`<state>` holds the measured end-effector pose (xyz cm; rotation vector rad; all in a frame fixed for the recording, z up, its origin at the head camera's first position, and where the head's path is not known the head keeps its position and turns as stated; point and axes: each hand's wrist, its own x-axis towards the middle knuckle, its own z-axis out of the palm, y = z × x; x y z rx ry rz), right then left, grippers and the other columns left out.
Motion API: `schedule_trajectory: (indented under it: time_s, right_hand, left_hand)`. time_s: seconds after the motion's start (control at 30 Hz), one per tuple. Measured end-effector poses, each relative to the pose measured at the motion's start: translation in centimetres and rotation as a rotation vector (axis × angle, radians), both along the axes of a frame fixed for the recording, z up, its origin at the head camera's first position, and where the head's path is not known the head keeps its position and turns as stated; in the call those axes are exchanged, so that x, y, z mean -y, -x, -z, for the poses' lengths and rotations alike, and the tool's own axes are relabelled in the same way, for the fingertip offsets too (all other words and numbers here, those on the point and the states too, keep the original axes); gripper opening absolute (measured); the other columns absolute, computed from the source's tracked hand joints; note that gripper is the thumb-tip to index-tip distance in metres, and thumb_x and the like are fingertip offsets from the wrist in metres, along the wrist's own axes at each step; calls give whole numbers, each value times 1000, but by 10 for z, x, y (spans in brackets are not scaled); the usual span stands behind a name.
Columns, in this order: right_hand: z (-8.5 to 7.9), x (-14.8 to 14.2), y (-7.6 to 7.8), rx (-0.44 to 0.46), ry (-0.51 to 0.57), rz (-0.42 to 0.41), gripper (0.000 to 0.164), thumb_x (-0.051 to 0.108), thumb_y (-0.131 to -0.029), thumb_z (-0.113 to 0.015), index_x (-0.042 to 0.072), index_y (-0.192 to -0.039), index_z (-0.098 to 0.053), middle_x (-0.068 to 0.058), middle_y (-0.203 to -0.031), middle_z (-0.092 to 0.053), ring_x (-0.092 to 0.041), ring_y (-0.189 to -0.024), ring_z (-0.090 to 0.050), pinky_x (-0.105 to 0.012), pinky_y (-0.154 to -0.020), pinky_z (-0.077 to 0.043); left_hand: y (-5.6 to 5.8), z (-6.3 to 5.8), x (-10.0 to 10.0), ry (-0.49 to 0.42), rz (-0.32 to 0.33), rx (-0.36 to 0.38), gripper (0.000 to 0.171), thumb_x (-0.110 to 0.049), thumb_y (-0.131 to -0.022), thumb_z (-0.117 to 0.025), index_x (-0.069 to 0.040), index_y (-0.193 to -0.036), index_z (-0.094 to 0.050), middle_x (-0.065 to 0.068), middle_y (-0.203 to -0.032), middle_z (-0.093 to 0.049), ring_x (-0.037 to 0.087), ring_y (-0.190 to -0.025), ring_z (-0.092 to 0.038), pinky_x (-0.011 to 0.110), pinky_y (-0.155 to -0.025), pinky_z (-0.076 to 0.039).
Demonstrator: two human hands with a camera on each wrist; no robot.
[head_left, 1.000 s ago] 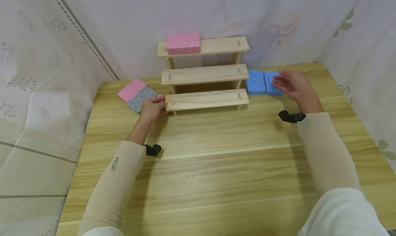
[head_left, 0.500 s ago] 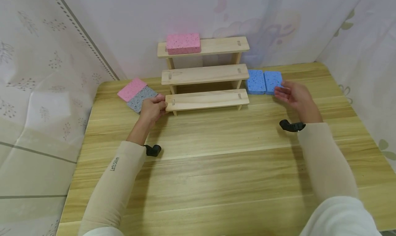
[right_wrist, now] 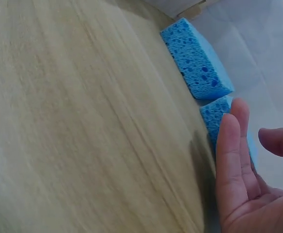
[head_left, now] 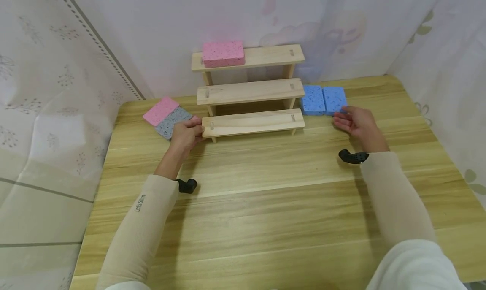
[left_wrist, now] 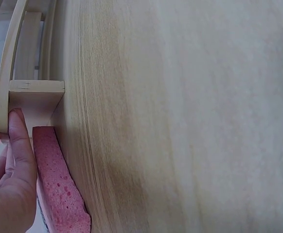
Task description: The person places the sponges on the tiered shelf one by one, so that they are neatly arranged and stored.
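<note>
A three-tier wooden display stand (head_left: 250, 92) stands at the back of the table. My left hand (head_left: 184, 136) pinches the left end of its lowest shelf, the thumb on one face and the fingers on the other, as the left wrist view shows. Beside those fingers a pink sponge (left_wrist: 59, 187) lies flat, mostly hidden in the head view. My right hand (head_left: 358, 123) holds nothing; its fingers are extended at the front corner of the right blue sponge (head_left: 334, 98). A second blue sponge (head_left: 313, 100) lies between that one and the stand.
One pink sponge (head_left: 223, 53) sits on the top shelf, at its left end. Left of the stand, a grey sponge (head_left: 171, 123) adjoins another pink sponge (head_left: 161, 110). Patterned cloth (head_left: 235, 11) hangs behind the wooden table (head_left: 258, 214) and along both sides.
My right hand has drawn back from over the right blue sponge to its front corner, toward the body. The left hand has stayed at the lowest shelf's end.
</note>
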<state>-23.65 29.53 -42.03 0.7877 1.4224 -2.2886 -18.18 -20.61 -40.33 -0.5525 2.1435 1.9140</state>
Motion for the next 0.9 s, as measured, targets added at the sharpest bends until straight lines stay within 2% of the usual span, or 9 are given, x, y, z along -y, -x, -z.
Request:
schedule_trajectory:
  time_s: [0.07, 0.23, 0.57, 0.73, 0.9]
  right_hand:
    - [1, 1, 0, 14, -12, 4, 23, 18, -100, -56, 9, -121, -54, -11, -87, -71, -22, -81, -72, -34, -82, -59]
    - [2, 6, 0, 21, -60, 24, 25, 18, -99, -57, 12, -123, -56, -9, -85, -71, -20, -79, -72, -32, -79, -60]
    - [-2, 10, 0, 24, -144, 76, 16, 15, -99, -56, 10, -114, -61, -7, -88, -73, -17, -86, -72, -30, -78, -60]
    - [-8, 6, -2, 19, -97, 92, 14, 16, -99, -56, 9, -110, -62, -8, -89, -72, -18, -86, -71, -32, -78, -60]
    - [-19, 1, -1, -41, -36, 59, 13, 12, -97, -60, 6, -108, -62, -11, -87, -71, -21, -81, -71, -31, -73, -61]
  left_hand:
    - [-1, 0, 0, -1, 3, 0, 40, -7, -99, -55, 1, -137, -52, 16, -134, -51, 9, -88, -58, 17, -73, -55]
    - [0, 1, 1, -16, -2, -1, 39, -8, -98, -55, 1, -136, -53, 14, -130, -52, 10, -89, -58, 17, -73, -54]
    - [2, 1, 1, -15, -8, -10, 39, -7, -98, -55, 2, -136, -53, 18, -135, -51, 9, -87, -58, 19, -75, -55]
    - [2, 2, 1, -15, 1, -14, 39, -6, -98, -55, 3, -136, -52, 18, -134, -51, 10, -89, -58, 18, -74, -54]
    - [2, 4, 2, -15, 1, -13, 38, -6, -98, -54, 3, -136, -52, 17, -133, -51, 10, -89, -58, 20, -77, -55]
